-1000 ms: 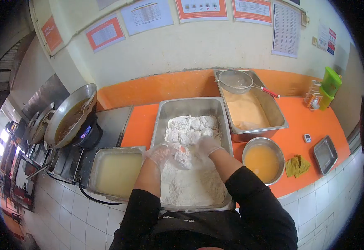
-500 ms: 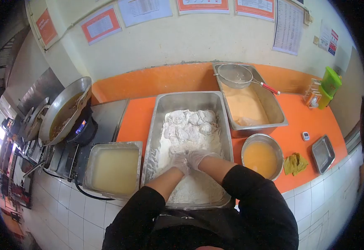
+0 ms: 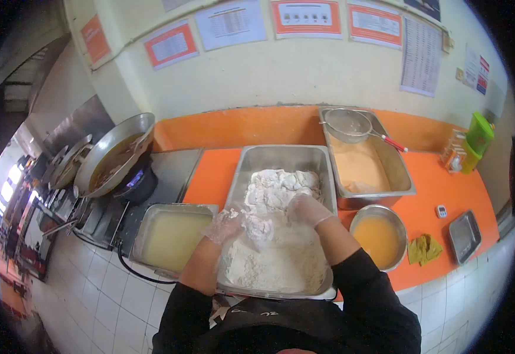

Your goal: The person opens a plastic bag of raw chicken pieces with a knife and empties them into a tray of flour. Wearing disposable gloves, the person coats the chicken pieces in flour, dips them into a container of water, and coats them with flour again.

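Note:
A deep steel pan (image 3: 241, 171) of white flour (image 3: 287, 265) stands before me. Lumpy flour-coated pieces (image 3: 281, 184), which look like chicken, lie together in its far half. My left hand (image 3: 229, 224), in a clear plastic glove dusted with flour, is at the pan's left side, its fingers closed on a flour-coated chicken piece (image 3: 260, 229) above the loose flour. On the right, my gloved right hand (image 3: 307, 211) is low over the pan, beside the coated pieces. Its fingertips are blurred and partly hidden, so their grip is unclear.
Left of the pan is a tub of pale liquid (image 3: 175, 236), with a wok of oil (image 3: 113, 162) on a burner behind it. To the right are a tray of orange-tinted powder (image 3: 360, 165) with a sieve (image 3: 347, 124), a bowl of orange liquid (image 3: 378, 239), a cloth (image 3: 424, 249) and a small tray (image 3: 465, 236).
My hands were together low in the flour; now they are apart, the left raised leftward with a coated piece, the right further forward and right. The camera view has shifted, too.

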`<state>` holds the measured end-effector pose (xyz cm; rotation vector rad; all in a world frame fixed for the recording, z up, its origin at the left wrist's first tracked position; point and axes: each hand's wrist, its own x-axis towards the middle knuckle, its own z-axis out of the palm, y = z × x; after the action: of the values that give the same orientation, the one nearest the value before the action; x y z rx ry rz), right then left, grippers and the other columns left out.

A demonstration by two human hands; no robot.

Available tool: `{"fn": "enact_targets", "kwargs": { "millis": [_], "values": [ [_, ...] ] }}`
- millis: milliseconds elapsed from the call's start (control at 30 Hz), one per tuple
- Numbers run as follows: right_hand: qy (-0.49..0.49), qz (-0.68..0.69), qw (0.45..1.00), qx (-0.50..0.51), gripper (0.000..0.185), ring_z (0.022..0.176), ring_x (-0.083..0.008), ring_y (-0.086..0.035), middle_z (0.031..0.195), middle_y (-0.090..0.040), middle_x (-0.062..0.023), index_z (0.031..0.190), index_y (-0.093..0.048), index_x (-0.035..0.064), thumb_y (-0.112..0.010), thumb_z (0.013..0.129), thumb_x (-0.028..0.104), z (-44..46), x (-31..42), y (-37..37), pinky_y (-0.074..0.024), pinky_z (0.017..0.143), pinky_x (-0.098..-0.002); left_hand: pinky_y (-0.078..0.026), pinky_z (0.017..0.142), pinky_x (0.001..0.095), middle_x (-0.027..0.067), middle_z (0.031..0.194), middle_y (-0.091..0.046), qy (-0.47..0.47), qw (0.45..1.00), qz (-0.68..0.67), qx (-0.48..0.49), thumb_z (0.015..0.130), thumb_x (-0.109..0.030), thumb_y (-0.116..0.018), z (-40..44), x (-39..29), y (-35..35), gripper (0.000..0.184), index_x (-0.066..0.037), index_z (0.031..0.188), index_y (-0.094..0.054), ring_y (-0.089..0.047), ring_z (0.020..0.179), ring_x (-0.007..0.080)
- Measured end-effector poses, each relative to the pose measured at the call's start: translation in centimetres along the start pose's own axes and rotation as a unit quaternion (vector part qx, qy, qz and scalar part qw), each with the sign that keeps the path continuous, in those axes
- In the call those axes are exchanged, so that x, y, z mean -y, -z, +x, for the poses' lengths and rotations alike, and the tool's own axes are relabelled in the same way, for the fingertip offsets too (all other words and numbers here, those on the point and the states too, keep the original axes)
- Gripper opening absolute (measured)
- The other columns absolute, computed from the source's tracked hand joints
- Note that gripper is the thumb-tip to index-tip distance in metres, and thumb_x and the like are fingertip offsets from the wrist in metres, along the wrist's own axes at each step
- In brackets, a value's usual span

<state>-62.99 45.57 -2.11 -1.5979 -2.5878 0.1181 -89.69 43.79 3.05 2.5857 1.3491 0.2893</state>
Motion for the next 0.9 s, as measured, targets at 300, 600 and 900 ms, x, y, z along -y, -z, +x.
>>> {"fn": "enact_targets", "kwargs": {
  "millis": [300,600,900],
  "values": [
    [0.189,-0.113,0.975,0.022,0.021,0.071,-0.0278,-0.062,0.074,-0.063,-0.0148,0.070,-0.066,0.0036,-0.052,0.069,0.019,-1.4,4.2,8.5,-0.0471,0.066,-0.0368,-0.041,0.078,0.0353,0.0087,0.089,-0.051,-0.094,0.963,0.139,-0.211,0.081,-0.015,-0.049,-5.5,-0.8,3.6,0.014,-0.008,0.093,-0.051,-0.050,0.087,0.0227],
    [0.160,-0.129,0.979,-0.016,0.018,0.071,-0.0246,-0.061,0.069,-0.063,-0.0106,0.061,-0.065,0.0075,-0.058,0.065,0.023,3.5,8.8,14.0,-0.0463,0.066,-0.0347,-0.040,0.073,0.0324,0.0035,0.074,-0.049,-0.024,0.887,0.351,-0.300,0.073,-0.013,-0.051,-11.9,-0.9,14.4,0.006,-0.010,0.078,-0.050,-0.051,0.078,0.0198],
    [0.282,-0.126,0.948,-0.076,0.012,0.067,-0.0255,-0.060,0.064,-0.061,-0.0094,0.060,-0.064,0.0083,-0.057,0.062,0.017,11.4,20.5,15.1,-0.0466,0.059,-0.0346,-0.038,0.085,0.0346,0.0046,0.089,-0.053,0.013,0.966,0.028,-0.257,0.073,-0.013,-0.055,-17.1,7.4,14.5,0.014,-0.008,0.086,-0.050,-0.049,0.091,0.0199]
  ]
}}
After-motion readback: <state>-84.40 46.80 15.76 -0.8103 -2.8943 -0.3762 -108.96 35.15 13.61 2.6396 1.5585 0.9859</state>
